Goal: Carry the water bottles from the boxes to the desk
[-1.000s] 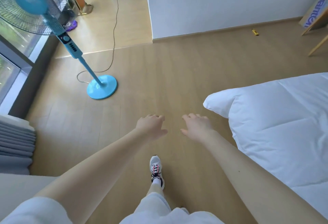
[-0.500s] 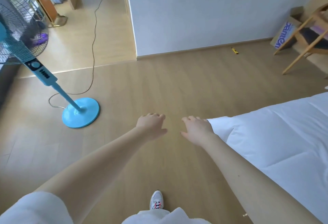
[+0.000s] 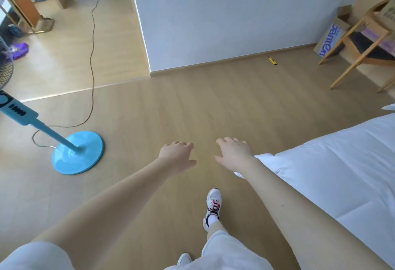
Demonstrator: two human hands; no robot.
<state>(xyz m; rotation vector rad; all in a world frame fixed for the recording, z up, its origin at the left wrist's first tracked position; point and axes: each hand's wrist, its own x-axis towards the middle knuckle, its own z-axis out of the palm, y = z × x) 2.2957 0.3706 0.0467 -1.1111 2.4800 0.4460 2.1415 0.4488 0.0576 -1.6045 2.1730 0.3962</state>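
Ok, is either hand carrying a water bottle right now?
No: the left hand and the right hand both reach out over the wooden floor with relaxed fingers, holding nothing.

The cardboard box (image 3: 328, 39) sits on the floor (image 3: 213, 103) at the far right, up against the white wall (image 3: 235, 13). It's plain brown with big blue lettering down one side, top flaps open, and it's partly behind a wooden chair (image 3: 372, 50). Can't tell what's inside.
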